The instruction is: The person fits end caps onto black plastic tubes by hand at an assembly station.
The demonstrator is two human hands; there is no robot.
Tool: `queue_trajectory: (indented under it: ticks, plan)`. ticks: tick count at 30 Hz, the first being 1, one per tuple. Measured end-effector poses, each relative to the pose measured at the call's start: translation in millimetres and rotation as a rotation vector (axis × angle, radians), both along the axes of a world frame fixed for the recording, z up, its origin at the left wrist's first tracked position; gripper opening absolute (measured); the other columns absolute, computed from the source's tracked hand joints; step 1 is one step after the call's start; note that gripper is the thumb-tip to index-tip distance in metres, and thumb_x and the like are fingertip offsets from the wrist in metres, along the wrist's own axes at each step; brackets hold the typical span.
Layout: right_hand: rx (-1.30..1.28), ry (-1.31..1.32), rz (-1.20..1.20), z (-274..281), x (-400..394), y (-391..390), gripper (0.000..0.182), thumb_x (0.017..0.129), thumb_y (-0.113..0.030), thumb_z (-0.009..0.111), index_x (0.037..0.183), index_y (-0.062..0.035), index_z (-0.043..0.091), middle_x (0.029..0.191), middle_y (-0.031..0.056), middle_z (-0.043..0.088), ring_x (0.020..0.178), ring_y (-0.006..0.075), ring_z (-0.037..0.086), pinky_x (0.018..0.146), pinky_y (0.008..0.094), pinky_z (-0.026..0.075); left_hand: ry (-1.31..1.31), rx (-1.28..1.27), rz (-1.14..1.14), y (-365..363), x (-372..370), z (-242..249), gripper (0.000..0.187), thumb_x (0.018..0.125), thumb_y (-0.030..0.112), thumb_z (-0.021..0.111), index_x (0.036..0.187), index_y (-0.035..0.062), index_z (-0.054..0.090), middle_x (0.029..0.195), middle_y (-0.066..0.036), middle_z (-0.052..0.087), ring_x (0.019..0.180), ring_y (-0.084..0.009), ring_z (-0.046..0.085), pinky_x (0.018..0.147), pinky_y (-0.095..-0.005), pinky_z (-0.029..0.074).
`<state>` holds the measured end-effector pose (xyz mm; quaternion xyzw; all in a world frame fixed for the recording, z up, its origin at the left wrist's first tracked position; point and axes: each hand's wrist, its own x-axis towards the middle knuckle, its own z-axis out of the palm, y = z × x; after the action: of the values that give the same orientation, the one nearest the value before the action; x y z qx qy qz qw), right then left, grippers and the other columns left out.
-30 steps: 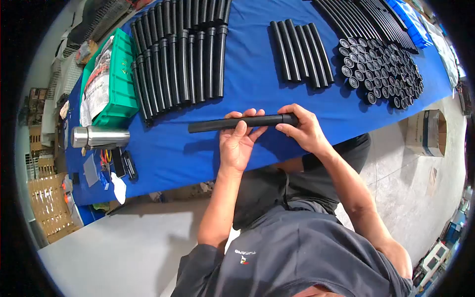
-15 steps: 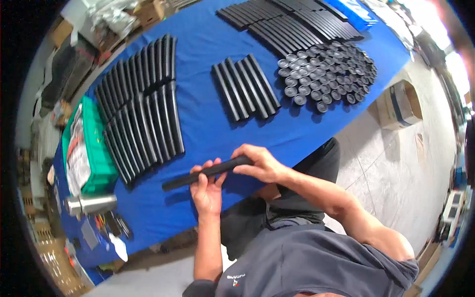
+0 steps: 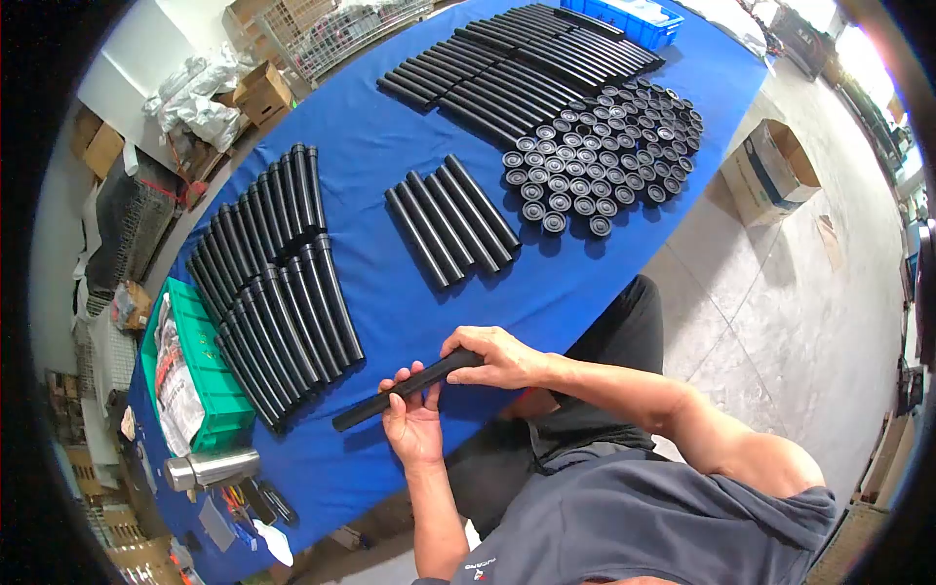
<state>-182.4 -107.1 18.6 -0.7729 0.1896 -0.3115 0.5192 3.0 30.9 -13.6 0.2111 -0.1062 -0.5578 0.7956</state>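
Observation:
A black tube (image 3: pixel 363 414) is held in both hands, slanting above the near edge of the blue table. My left hand (image 3: pixel 417 429) supports its middle from below, thumb on one side and fingers on the other. The tube's upper right end is covered by my right hand (image 3: pixel 497 357), whose fingers wrap round it. Beyond my hands lies a small group of loose black tubes (image 3: pixel 453 219). To the left, two rows of black tubes (image 3: pixel 283 292) with wider collars at one end lie side by side. Round black caps (image 3: pixel 585 166) are spread at the right.
Many more black tubes (image 3: pixel 507 68) lie at the far end, beside a blue bin (image 3: pixel 634 31). On the left stand a green crate (image 3: pixel 219 380) and a steel flask (image 3: pixel 212 469), with small tools (image 3: pixel 244 512) nearby. A cardboard box (image 3: pixel 770 175) sits on the floor.
The camera view has shifted, so the table contents appear lower and my hands too. The tube stays in both hands and tilts somewhat more steeply in the picture.

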Motion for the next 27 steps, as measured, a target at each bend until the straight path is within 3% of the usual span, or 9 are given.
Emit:
queue_trajectory:
  ticks: [6, 9, 10, 13, 16, 19, 22, 27]
  plan:
    - [0.432, 0.123, 0.087, 18.3, -4.9, -1.0, 0.034, 0.09, -0.022, 0.079, 0.114, -0.0027, 0.063, 0.099, 0.0099, 0.066, 0.09, 0.0209, 0.065, 0.075, 0.0356, 0.052, -0.015, -0.055, -0.032, -3.0, -3.0, 10.9, 0.025, 0.102, 0.008, 0.058, 0.127, 0.0083, 0.063, 0.141, -0.018, 0.061, 0.139, -0.0378, 0.051, 0.114, -0.0631, 0.044]
    - [-0.003, -0.042, -0.03, -4.9, -3.5, 3.4, 0.036, 0.09, -0.022, 0.08, 0.114, -0.0018, 0.063, 0.099, 0.01, 0.066, 0.089, 0.0188, 0.065, 0.073, 0.0329, 0.052, 0.07, 0.058, -0.024, -5.0, -1.4, 9.6, 0.024, 0.098, 0.002, 0.062, 0.121, 0.007, 0.064, 0.14, -0.02, 0.061, 0.139, -0.0387, 0.051, 0.114, -0.0607, 0.046]
    - [0.034, -0.001, -0.011, -1.1, -5.7, 2.6, 0.036, 0.091, -0.021, 0.08, 0.116, -0.0009, 0.062, 0.099, 0.009, 0.066, 0.091, 0.0171, 0.065, 0.073, 0.0305, 0.052, 0.112, 0.052, -0.034, -4.0, 0.9, 4.8, 0.024, 0.097, -0.001, 0.063, 0.119, 0.0062, 0.065, 0.138, -0.019, 0.063, 0.139, -0.0389, 0.051, 0.114, -0.0597, 0.046]
    - [0.202, -0.049, -0.05, 1.7, -3.5, 4.2, 0.035, 0.089, -0.017, 0.079, 0.114, -0.0004, 0.061, 0.09, 0.0095, 0.063, 0.085, 0.0183, 0.065, 0.073, 0.0376, 0.051, 0.116, -0.101, -0.1, -4.0, 5.1, -2.7, 0.021, 0.097, -0.002, 0.061, 0.116, 0.0034, 0.066, 0.138, -0.018, 0.063, 0.141, -0.0377, 0.049, 0.12, -0.0592, 0.039]
    - [0.543, -0.016, 0.052, 12.3, -7.2, 1.6, 0.038, 0.089, -0.019, 0.08, 0.116, -0.0006, 0.061, 0.09, 0.0072, 0.063, 0.086, 0.0166, 0.063, 0.074, 0.0352, 0.051, 0.129, -0.075, -0.069, -4.1, 5.9, -4.8, 0.023, 0.098, -0.002, 0.061, 0.119, 0.0033, 0.066, 0.139, -0.02, 0.062, 0.143, -0.0384, 0.046, 0.121, -0.0596, 0.037]
    - [0.536, -0.096, 0.047, -0.6, -7.9, 3.6, 0.036, 0.092, -0.013, 0.079, 0.121, -0.0005, 0.06, 0.102, 0.0049, 0.064, 0.092, 0.0102, 0.062, 0.076, 0.0294, 0.053, 0.124, -0.025, -0.079, -4.2, 1.7, 1.9, 0.024, 0.099, 0.002, 0.063, 0.122, 0.0033, 0.066, 0.14, -0.021, 0.061, 0.143, -0.0388, 0.045, 0.122, -0.0589, 0.037]
    - [0.253, -0.061, -0.005, -6.7, -9.1, 1.0, 0.036, 0.092, -0.013, 0.079, 0.12, -0.0004, 0.061, 0.106, 0.0046, 0.065, 0.089, 0.0118, 0.064, 0.075, 0.0292, 0.052, 0.086, -0.048, -0.085, -5.1, 1.8, -1.2, 0.025, 0.099, 0.006, 0.065, 0.123, 0.0033, 0.066, 0.14, -0.022, 0.061, 0.142, -0.0388, 0.047, 0.122, -0.0578, 0.037]
    - [0.291, -0.071, -0.007, 2.6, -9.1, 2.0, 0.034, 0.091, -0.014, 0.078, 0.117, -0.0008, 0.06, 0.091, 0.0075, 0.068, 0.079, 0.0153, 0.068, 0.071, 0.0323, 0.054, 0.079, -0.054, -0.084, -3.8, 3.1, -2.6, 0.025, 0.098, 0.004, 0.065, 0.123, 0.0038, 0.066, 0.139, -0.021, 0.061, 0.141, -0.0388, 0.049, 0.122, -0.0568, 0.037]
